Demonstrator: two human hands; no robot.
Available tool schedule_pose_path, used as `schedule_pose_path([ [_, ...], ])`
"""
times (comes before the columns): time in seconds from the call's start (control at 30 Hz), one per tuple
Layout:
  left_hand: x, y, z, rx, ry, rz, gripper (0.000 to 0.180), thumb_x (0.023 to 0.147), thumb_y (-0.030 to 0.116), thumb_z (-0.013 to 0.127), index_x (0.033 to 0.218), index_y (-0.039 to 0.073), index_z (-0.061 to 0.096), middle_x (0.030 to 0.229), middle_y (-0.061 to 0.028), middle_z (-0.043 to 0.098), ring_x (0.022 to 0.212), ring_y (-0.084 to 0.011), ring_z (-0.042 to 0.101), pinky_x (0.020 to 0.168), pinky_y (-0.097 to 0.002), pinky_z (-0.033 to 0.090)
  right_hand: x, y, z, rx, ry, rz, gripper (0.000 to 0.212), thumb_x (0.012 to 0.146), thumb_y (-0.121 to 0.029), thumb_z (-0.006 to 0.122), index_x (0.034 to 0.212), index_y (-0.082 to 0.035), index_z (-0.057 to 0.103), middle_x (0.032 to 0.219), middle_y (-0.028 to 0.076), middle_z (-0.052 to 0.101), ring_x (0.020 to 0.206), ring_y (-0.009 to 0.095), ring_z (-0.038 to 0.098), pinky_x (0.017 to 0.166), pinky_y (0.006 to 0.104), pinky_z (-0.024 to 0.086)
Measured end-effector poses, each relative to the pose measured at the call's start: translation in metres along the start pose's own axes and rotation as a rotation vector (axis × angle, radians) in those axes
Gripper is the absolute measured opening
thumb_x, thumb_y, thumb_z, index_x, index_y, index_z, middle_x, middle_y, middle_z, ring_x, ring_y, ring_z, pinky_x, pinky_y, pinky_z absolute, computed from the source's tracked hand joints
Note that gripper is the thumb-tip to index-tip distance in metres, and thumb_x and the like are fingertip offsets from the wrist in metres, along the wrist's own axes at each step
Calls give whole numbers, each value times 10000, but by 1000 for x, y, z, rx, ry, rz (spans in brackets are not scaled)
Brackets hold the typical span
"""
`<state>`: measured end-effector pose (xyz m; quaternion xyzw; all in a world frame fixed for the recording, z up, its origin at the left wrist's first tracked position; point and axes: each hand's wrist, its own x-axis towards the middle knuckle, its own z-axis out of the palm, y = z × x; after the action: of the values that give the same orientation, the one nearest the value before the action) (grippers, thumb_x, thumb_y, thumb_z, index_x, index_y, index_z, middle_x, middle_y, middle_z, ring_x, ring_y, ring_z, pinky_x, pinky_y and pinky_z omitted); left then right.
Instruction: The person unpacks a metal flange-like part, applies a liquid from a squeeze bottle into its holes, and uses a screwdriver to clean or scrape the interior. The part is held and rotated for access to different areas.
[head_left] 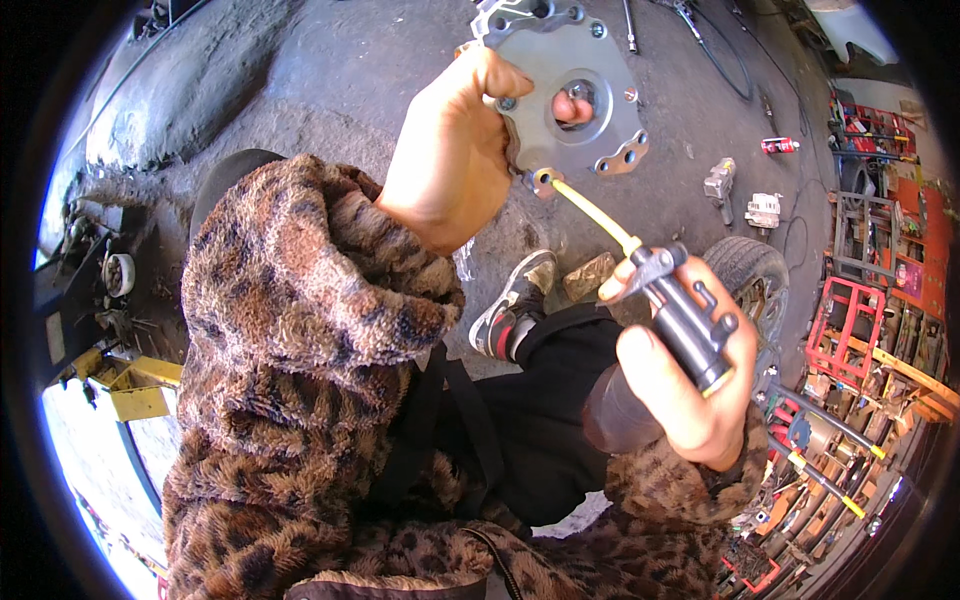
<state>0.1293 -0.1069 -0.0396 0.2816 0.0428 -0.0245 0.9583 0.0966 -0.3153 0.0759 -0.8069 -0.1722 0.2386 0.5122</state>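
My left hand [455,140] grips a grey metal cover plate [535,75] by its near left edge, thumb on the face. Fingertips show through the round hole in its middle; the rest of those fingers are hidden behind it. Bolt holes line the scalloped rim. My right hand [700,380] is wrapped round a black hand tool with a slim yellow nozzle [680,330]. That nozzle points up and left, and its tip meets or nearly meets a bolt-hole lug at the plate's lower edge. Below the tool, a dark brown rounded shape [620,410] is partly covered; I cannot make out what it is.
Beyond my legs lies the dark floor, with a wheel [750,275], two silvery metal parts [763,210], a red can [780,146] and a hose [715,60]. One shoe [515,305] rests near a brown block [590,277]. Cluttered shelving [850,330] lines the right side.
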Motion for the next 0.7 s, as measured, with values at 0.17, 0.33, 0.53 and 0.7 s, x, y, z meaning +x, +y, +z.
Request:
schedule_pose_path([
  [0.17,2,-6,-5,-95,56,-21,417,884,302,483,1229,69,515,933,-39,618,989,-212,620,690,-393,510,12,-19,-3,52,4,139,254,889,-66,669,1111,21,581,901,15,631,807,62,581,747,235,476],
  [0.33,2,-5,-7,-113,65,-32,415,881,308,475,1220,73,514,923,-34,613,986,-212,618,720,-401,489,20,-27,-2,80,-5,200,133,904,-96,665,985,-16,596,832,-21,608,759,39,541,692,223,452],
  [0.53,0,-4,-5,-120,96,-22,409,881,308,470,1215,77,517,921,-29,617,983,-209,616,724,-401,487,23,-34,-4,66,-36,228,128,901,-93,669,982,-18,605,836,-24,610,768,40,546,697,221,454],
  [0.7,0,-6,-2,-102,131,-8,408,884,317,466,1214,84,522,925,-28,623,983,-201,615,717,-402,486,23,-39,-5,18,-44,240,132,896,-94,678,977,-18,607,841,-22,614,773,42,552,706,224,459],
])
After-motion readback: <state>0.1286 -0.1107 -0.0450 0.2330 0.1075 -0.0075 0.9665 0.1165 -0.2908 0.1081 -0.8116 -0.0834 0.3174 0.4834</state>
